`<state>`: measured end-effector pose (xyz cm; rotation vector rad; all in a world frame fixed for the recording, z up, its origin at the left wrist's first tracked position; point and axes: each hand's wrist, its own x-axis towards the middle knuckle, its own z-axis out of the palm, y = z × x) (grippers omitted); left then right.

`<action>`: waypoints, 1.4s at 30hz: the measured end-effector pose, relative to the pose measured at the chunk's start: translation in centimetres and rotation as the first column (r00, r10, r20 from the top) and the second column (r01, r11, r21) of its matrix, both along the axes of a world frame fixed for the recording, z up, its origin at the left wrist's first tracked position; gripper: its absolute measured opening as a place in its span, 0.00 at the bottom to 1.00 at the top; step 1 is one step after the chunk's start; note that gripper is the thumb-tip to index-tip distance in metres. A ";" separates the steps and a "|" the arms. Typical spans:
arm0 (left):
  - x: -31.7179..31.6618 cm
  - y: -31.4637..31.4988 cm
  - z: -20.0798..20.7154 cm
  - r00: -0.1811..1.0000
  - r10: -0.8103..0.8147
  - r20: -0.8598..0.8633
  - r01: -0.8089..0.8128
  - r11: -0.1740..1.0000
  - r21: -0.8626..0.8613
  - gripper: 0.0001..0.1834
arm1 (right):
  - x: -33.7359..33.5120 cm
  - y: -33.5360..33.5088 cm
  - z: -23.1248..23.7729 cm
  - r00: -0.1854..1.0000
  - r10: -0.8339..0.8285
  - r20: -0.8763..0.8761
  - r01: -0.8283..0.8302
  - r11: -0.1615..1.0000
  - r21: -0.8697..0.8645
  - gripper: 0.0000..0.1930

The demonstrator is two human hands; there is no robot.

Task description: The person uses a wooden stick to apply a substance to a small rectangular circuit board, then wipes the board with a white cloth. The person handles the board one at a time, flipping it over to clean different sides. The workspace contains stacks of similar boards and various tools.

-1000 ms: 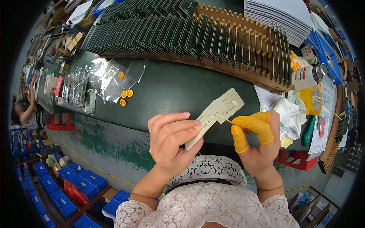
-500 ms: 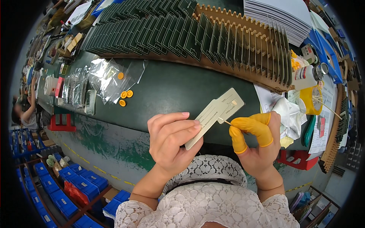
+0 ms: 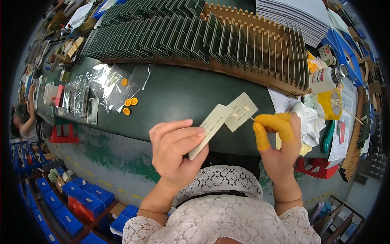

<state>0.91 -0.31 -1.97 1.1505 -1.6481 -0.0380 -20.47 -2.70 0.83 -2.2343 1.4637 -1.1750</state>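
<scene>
My left hand point(image 3: 176, 150) grips the near end of a flat pale plate point(image 3: 210, 129) between thumb and fingers. Beyond it, at the plate's far end, a second, greyer flat piece point(image 3: 237, 121) sticks out; whether the two are joined I cannot tell. Small light patches mark that far piece. Yellow finger cots cover the thumb and some fingers of my right hand point(image 3: 280, 138), which pinches a thin stick point(image 3: 251, 118), probably a swab. The stick's tip lies over the far piece, beside a light patch; contact is too small to make out.
Across the back stands a brown notched rack point(image 3: 260, 79) with rows of dark green panels point(image 3: 162, 38). Loose orange-yellow finger cots point(image 3: 128, 101) and clear plastic bags point(image 3: 115, 83) lie at left. At right are a white bottle point(image 3: 323, 79), a yellow cup point(image 3: 327, 106) and a white cloth point(image 3: 304, 122).
The stick's tip has shifted up and right along the far piece, and my right hand has moved slightly right. My left hand has turned the plate a little and moved it left.
</scene>
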 end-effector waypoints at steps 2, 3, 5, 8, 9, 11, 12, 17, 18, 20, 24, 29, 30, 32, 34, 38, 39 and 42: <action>0.1 0.0 0.0 1.000 0.015 -0.006 -0.015 1.000 0.010 0.20 | -0.9 -0.6 -1.2 0.995 0.014 -0.099 -0.013 1.000 0.014 0.12; 0.2 0.0 0.0 1.000 0.015 -0.011 -0.015 1.000 0.013 0.20 | -1.0 -0.6 -1.7 0.988 0.033 -0.149 -0.030 0.999 0.027 0.12; 0.3 0.0 -0.1 1.000 0.016 -0.021 -0.016 1.000 0.020 0.20 | -1.3 -0.7 -2.4 0.966 0.074 -0.246 -0.063 0.997 0.055 0.12; 0.2 0.0 0.0 1.000 0.017 -0.007 -0.017 1.000 0.018 0.20 | -1.3 -0.7 -3.1 0.953 0.095 -0.287 -0.080 0.995 0.063 0.12; 0.2 0.0 0.0 1.000 0.017 -0.006 -0.017 1.000 0.017 0.20 | -1.3 -0.7 -3.3 0.951 0.094 -0.293 -0.080 0.995 0.061 0.11; 0.2 0.0 0.1 1.000 0.017 -0.005 -0.017 1.000 0.016 0.20 | -1.3 -0.8 -3.6 0.948 0.093 -0.305 -0.079 0.995 0.058 0.11; 0.2 0.0 0.3 1.000 0.014 0.005 -0.014 0.999 0.033 0.20 | -1.2 -0.9 -3.6 0.946 0.093 -0.309 -0.079 0.995 0.058 0.11; 0.3 0.1 0.1 1.000 0.017 -0.003 -0.017 1.000 0.023 0.20 | -1.1 -0.8 -3.4 0.943 0.095 -0.318 -0.062 0.992 0.113 0.11; 0.3 0.1 0.1 1.000 0.018 -0.004 -0.017 1.000 0.024 0.20 | -1.1 -0.8 -3.4 0.944 0.093 -0.315 -0.065 0.993 0.100 0.11; 0.3 0.1 0.1 1.000 0.017 -0.007 -0.017 1.000 0.025 0.20 | -1.1 -0.8 -3.6 0.947 0.090 -0.310 -0.071 0.995 0.071 0.11; 0.3 0.1 0.0 1.000 0.009 -0.017 -0.009 1.000 0.020 0.20 | -1.0 -0.9 -3.5 0.949 0.093 -0.302 -0.076 0.995 0.069 0.11; 0.3 0.1 -0.1 1.000 -0.008 -0.010 0.008 1.000 0.006 0.19 | -0.8 -0.6 -1.8 0.996 0.088 -0.021 -0.087 0.993 0.075 0.12; 0.3 0.1 0.0 1.000 -0.013 -0.012 0.013 1.000 0.003 0.19 | -0.7 -0.4 -1.2 0.995 0.092 0.049 -0.095 0.993 0.075 0.12; 0.2 0.0 0.1 1.000 -0.025 -0.016 0.025 1.000 -0.003 0.19 | -0.4 0.1 -0.1 0.978 0.097 0.186 -0.112 0.991 0.073 0.13; 0.2 0.0 0.1 0.999 -0.034 -0.005 0.034 0.999 -0.005 0.20 | 0.0 0.6 0.6 0.970 0.114 0.216 -0.129 0.990 0.057 0.14; -0.2 0.1 1.0 0.998 -0.063 0.020 0.063 0.998 0.029 0.19 | 0.4 0.7 1.3 0.975 0.130 0.180 -0.136 0.991 0.020 0.15; -0.2 0.2 1.1 0.998 -0.063 0.023 0.062 0.998 0.028 0.19 | 0.5 0.6 1.3 0.977 0.129 0.167 -0.133 0.991 0.011 0.15; -0.1 0.2 1.1 0.998 -0.061 0.031 0.060 0.998 0.025 0.19 | 0.7 0.7 1.1 0.978 0.124 0.166 -0.128 0.992 0.015 0.15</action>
